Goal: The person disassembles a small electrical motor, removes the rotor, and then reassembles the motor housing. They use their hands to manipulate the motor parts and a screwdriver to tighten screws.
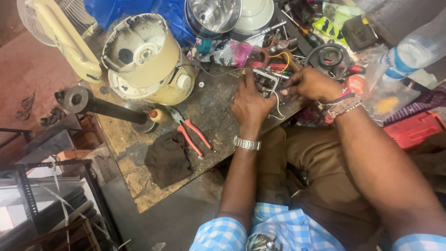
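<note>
While our left hand (251, 103) and right hand (310, 83) grip a wired switch box (265, 81), red pliers (190, 131) beside, cream appliance body (148, 60) behind, dark cloth (168, 159) on cluttered counter (211, 104).

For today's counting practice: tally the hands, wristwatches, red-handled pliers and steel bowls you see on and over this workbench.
Hands: 2, left hand and right hand
Wristwatches: 1, wristwatch
Red-handled pliers: 1, pliers
Steel bowls: 1, steel bowl
Total: 5

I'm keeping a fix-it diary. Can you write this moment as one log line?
left hand: steadies small wired part | right hand: fingers on its wires | red pliers: lying on workbench
</note>
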